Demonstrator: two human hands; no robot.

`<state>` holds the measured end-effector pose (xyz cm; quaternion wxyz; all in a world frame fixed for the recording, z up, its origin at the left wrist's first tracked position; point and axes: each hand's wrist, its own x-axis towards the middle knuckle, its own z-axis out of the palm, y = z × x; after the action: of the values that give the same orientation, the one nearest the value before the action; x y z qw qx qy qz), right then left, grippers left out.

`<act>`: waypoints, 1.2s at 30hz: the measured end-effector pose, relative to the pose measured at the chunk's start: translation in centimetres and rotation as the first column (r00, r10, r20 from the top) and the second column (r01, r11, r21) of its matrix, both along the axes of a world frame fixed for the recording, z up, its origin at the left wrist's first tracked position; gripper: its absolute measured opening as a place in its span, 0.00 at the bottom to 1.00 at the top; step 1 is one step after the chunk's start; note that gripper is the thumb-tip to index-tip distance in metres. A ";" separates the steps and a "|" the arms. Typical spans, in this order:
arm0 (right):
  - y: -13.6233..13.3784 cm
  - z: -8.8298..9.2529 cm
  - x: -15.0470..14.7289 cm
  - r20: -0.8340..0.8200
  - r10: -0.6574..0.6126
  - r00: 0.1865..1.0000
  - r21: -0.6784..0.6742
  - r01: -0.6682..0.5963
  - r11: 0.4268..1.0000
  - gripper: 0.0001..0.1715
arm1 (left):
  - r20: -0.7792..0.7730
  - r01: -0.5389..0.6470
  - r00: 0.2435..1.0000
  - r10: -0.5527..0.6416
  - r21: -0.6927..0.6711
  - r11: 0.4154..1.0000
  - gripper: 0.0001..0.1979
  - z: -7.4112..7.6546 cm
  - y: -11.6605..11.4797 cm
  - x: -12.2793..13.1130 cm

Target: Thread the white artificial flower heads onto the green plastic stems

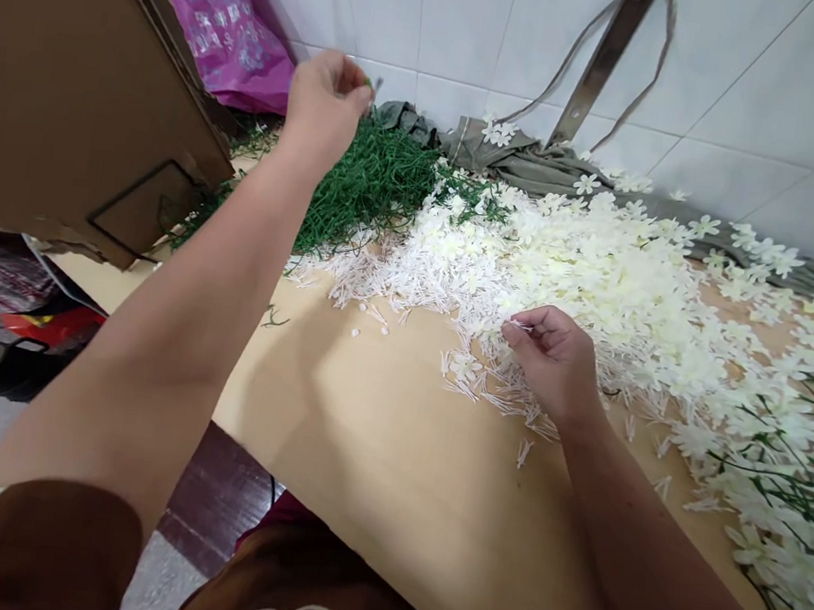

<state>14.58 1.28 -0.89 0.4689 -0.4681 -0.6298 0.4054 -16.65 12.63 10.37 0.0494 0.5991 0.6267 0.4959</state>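
My left hand (327,104) is raised at the far edge of a heap of green plastic stems (380,175). Its fingers are curled into a pinch, slightly blurred, with a bit of green stem at the tips. Close to the front of a white pile, my right hand (555,359) pinches a thin white stamen piece between thumb and forefinger. Many white stamen pieces (426,277) lie between the green heap and my right hand. Behind and right of them spreads a large pile of cream-white artificial flower petals (610,263).
A cardboard box (68,76) stands at the left, with a pink plastic bag (226,27) behind it. Flowers on green stems (798,481) lie at the right. Grey cloth (547,168) lines the tiled wall, where a metal bracket (599,64) stands. The tabletop (387,444) ends near my body.
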 end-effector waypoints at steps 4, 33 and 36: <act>0.1 0.0 0.1 -0.057 0.018 0.998 -0.009 -0.019 1.000 0.08 | 0.190 0.053 0.980 -0.059 0.036 0.998 0.04 3.4 -2.3 3.3; 0.7 -1.0 -0.1 -0.268 0.141 0.953 -0.128 -0.181 0.975 0.18 | 0.742 0.758 0.574 -0.347 -0.321 0.567 0.11 -11.1 -11.5 14.9; 0.5 -0.7 -0.2 -0.142 0.113 0.983 -0.035 -0.119 0.992 0.17 | 0.727 0.749 0.593 -0.347 -0.339 0.569 0.10 -11.1 -11.4 14.7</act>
<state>14.41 1.81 -1.60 0.4771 -0.4111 -0.6126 0.4776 -1.93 1.25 -0.74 0.5934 0.5354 0.4695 0.3752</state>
